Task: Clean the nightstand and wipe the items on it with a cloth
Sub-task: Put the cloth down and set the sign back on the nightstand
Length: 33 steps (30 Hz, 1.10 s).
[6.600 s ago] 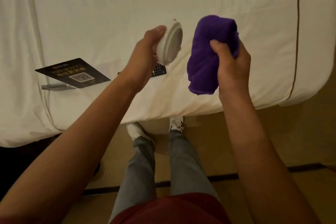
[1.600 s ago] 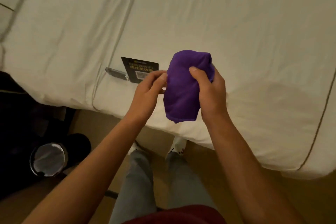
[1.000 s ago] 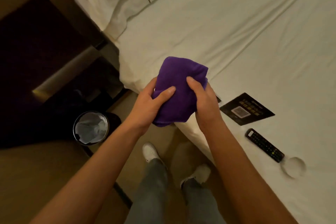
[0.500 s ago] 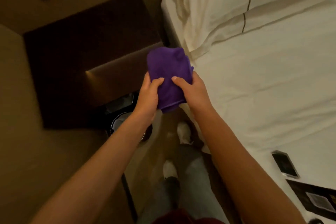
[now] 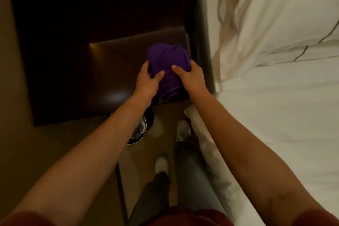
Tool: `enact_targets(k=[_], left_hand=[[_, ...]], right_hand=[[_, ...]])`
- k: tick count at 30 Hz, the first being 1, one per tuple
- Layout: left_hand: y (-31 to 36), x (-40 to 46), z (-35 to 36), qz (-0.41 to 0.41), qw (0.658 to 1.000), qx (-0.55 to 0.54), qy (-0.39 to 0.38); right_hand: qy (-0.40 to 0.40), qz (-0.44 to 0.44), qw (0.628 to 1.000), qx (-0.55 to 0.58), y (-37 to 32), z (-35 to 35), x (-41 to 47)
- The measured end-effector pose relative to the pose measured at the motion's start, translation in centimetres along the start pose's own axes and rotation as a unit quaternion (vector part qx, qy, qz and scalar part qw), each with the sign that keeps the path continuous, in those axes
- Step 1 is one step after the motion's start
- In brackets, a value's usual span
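A bunched purple cloth point(image 5: 167, 60) is held over the right part of the dark wooden nightstand point(image 5: 113, 71). My left hand point(image 5: 147, 80) grips its left side with the thumb on top. My right hand point(image 5: 190, 77) grips its right side. Whether the cloth touches the nightstand top I cannot tell. No items show on the nightstand's visible top, which carries a glossy reflection near its front edge.
The bed point(image 5: 275, 115) with white sheets and a pillow point(image 5: 275, 14) lies close to the right of the nightstand. A round waste bin point(image 5: 139, 132) stands on the floor below the nightstand's front edge, partly behind my left forearm. My white shoes point(image 5: 162, 163) are on the floor.
The view has swung from the bed to the nightstand. Both hands, holding the cloth, have moved over the nightstand top. The remote and card on the bed have left the view.
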<state>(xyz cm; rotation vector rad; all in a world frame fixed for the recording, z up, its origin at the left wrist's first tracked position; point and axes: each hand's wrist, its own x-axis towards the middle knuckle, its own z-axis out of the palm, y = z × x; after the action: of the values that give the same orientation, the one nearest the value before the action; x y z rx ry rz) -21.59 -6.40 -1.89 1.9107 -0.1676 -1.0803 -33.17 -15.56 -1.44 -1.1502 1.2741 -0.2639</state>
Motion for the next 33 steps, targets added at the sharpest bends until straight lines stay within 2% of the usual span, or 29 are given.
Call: enact_targets(k=[5,9,11,16,20,26,33], left_hand=[[0.1,1.3,0.3,0.053,0.985,0.159,0.037],[0.0,1.3,-0.1,0.08,0.967,0.232,0.062],[0.0,0.7,-0.4,0.088,0.96,0.255,0.072],[1.3,-2.0,-1.8,0.18,0.928,0.308,0.105],[2.8,-5.4,-1.8,0.293,0.9,0.32,0.045],[2.5,-11.6,2.5,0.41,0.848,0.329,-0.069],[-2.5,-21.1,11.9,0.494,0.763,0.356,-0.218]], right_hand=[[0.019,-0.03,0.989,-0.142,-0.5,0.4,1.4],[0.045,-0.078,0.946,-0.312,-0.6,0.7,0.9],[0.061,-0.081,0.927,-0.36,-0.4,0.6,0.3],[0.086,-0.055,0.96,-0.26,-0.3,-0.5,-2.2],[0.16,-0.083,0.968,-0.172,0.1,-2.7,-6.8],[0.317,-0.105,0.94,-0.067,4.6,-7.0,-16.9],[0.446,-0.049,0.894,0.013,12.8,-14.8,-29.3]])
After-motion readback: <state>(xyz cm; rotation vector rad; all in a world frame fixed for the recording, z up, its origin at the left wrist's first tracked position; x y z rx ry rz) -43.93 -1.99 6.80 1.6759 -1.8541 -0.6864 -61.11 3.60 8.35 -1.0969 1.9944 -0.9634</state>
